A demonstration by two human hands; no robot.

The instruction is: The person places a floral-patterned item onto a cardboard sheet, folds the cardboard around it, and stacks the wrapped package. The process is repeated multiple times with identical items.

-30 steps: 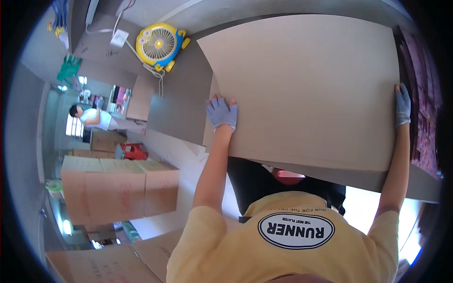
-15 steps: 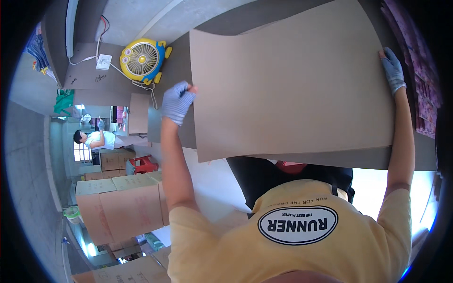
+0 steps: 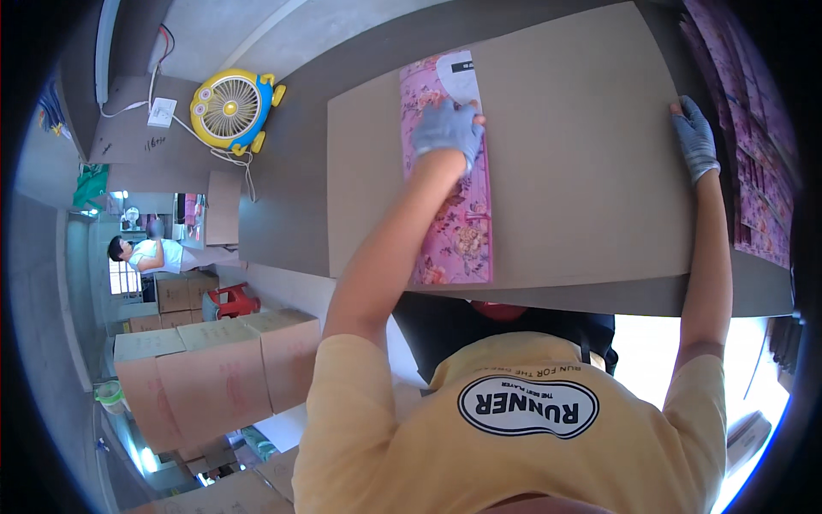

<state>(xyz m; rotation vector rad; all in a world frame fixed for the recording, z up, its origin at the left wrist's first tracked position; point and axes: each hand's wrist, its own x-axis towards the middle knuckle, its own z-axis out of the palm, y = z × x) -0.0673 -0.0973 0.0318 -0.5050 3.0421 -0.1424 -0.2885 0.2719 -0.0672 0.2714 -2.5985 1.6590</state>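
A large brown cardboard sheet [image 3: 582, 171] lies on the grey table in front of me. Across its left part rests a long folded pink floral piece [image 3: 458, 231], with a whitish rounded label at its far end. My left hand [image 3: 449, 137], in a grey-blue fingerless glove, is on this piece, fingers bent at its right edge; part of the grip is hidden under the hand. At the sheet's right edge, my right hand [image 3: 695, 137], gloved alike, lies with its fingers stretched out.
Stacked pink floral pieces [image 3: 753, 163] stand at the far right. A yellow and blue fan [image 3: 231, 109] with a cable is at the back left. Cardboard boxes [image 3: 214, 373], a red stool [image 3: 233, 301] and another person [image 3: 158, 255] are to the left.
The cardboard's raised, curved left side now lies flat. My left hand has moved from that edge rightward onto the pink floral piece, which was not visible before. My right hand stays at the right edge.
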